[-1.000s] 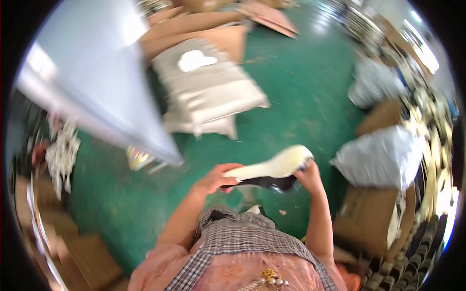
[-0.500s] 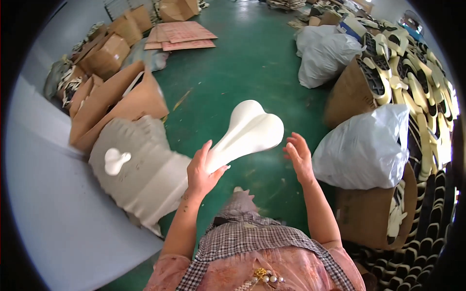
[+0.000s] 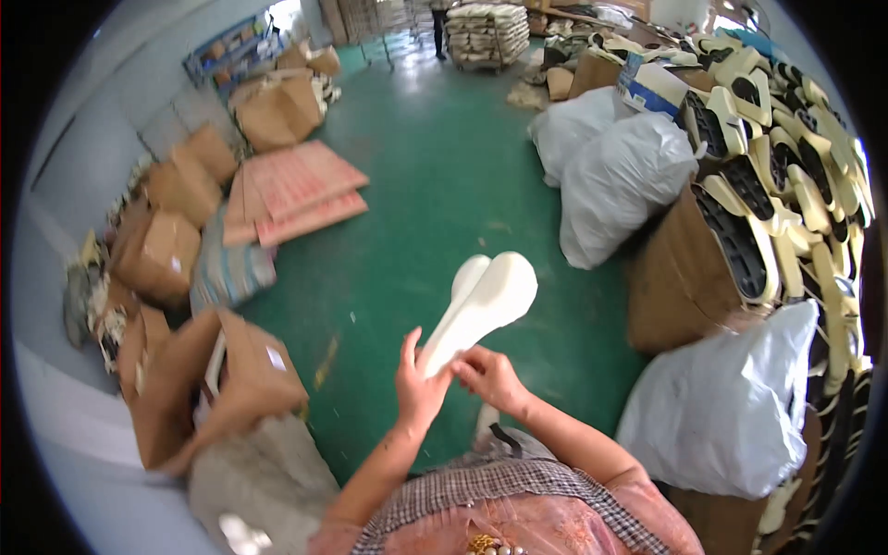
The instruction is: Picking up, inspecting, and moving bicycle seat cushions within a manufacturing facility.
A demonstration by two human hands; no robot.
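Note:
A white bicycle saddle (image 3: 487, 303) is held up in front of me, its narrow nose toward my body and its wide two-lobed end pointing away. My left hand (image 3: 421, 387) grips the nose from the left, thumb and fingers around it. Close against the nose's right side, my right hand (image 3: 492, 377) has its fingers curled in a pinch; whether anything small sits between them is hidden. Another white saddle (image 3: 244, 534) lies on the grey cloth (image 3: 268, 481) at the lower left, partly cut off.
Cardboard boxes (image 3: 264, 370) and flattened pink-brown cardboard (image 3: 301, 190) lie along the left. On the right stand stuffed white plastic bags (image 3: 721, 398), a large carton (image 3: 684, 277) and piled cream-and-black saddles (image 3: 740, 231). A loaded trolley (image 3: 487, 37) and a person (image 3: 439, 28) are far off.
My right hand has come from open and apart to the saddle's nose, fingers now curled. The saddle has turned, its side facing me more. My view has tilted up toward the far room.

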